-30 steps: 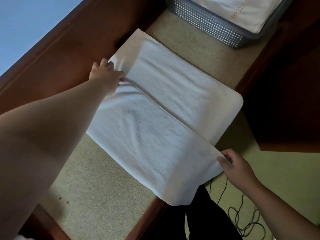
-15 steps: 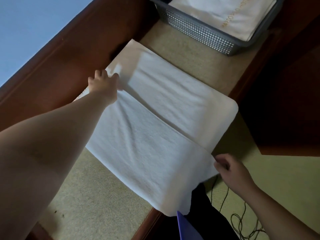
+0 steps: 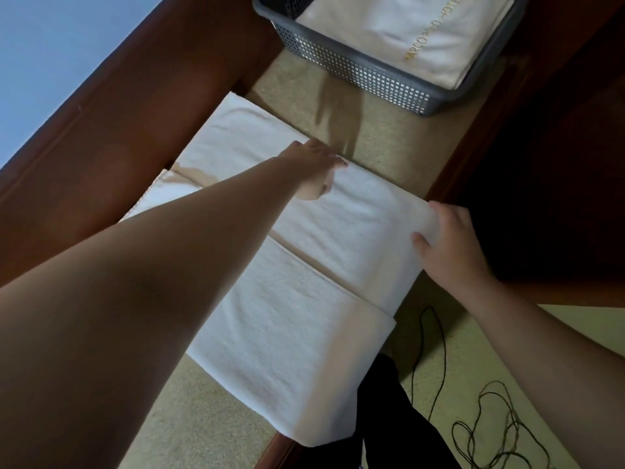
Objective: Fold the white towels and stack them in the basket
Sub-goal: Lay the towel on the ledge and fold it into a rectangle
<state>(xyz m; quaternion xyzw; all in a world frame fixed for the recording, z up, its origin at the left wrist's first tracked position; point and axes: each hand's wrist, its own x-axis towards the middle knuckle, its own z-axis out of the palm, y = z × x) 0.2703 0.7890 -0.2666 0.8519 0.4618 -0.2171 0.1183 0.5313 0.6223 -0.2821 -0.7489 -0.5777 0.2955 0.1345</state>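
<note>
A white towel (image 3: 304,282) lies spread on the beige-topped desk (image 3: 189,421), one part folded over the rest, its near corner hanging past the desk's front edge. The left hand (image 3: 316,164) reaches across to the fold's far edge, fingers fairly straight on the cloth; whether it pinches anything cannot be told. The right hand (image 3: 449,242) holds the folded layer's right-hand edge, thumb on top and fingers curled round it. At the desk's far end sits a grey perforated basket (image 3: 355,69) holding folded white towels (image 3: 406,32). A black cord (image 3: 490,418) trails on the floor by the right forearm.
</note>
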